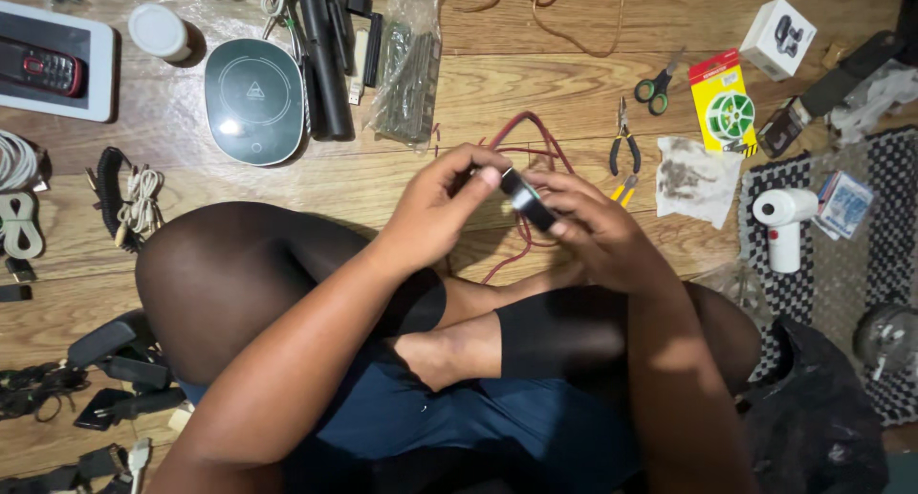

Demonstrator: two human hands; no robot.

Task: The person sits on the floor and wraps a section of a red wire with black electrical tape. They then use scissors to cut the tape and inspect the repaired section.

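Both hands pinch a small black block point(527, 198) (glossy, oblong).

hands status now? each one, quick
Left hand: closed, fingertips pinching one end of the small black device.
Right hand: closed, gripping the device's other end.

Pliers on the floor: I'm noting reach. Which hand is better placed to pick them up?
Probably the right hand: the pliers lie just beyond its fingers, while the left hand sits farther away across the small black device.
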